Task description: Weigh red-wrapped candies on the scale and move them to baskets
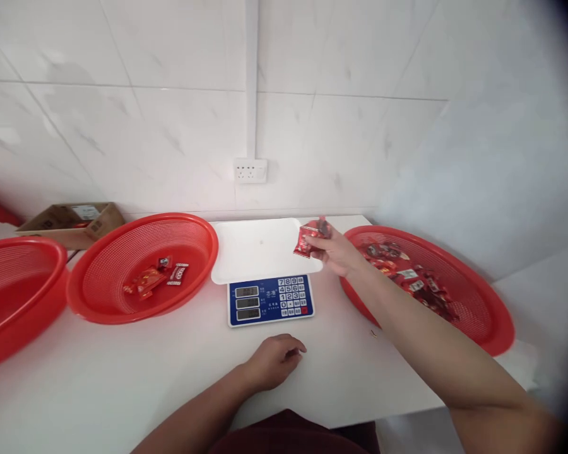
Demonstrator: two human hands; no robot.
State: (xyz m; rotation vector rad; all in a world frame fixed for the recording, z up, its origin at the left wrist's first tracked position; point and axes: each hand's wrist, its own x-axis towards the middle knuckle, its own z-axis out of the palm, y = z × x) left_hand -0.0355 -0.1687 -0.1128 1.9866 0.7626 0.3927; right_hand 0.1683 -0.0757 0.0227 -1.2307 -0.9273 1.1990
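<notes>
My right hand (336,251) is closed around several red wrapped candies (307,238), held above the right end of the white scale tray (260,249). Beneath that tray sits a digital scale (271,301) with a blue keypad panel; its display digits are too faint to read. My left hand (277,362) rests on the table in front of the scale, loosely curled with a gap between thumb and forefinger, and I see nothing in it. On the right, a red basket (492,315) contains many wrapped candies (414,280), partly hidden behind my right forearm.
Left of the scale, another red basket (94,302) has a few red packets (149,280) in it. A further red basket (19,315) stands at the far left. Behind them is a cardboard box (71,236). A socket (250,171) is on the tiled wall.
</notes>
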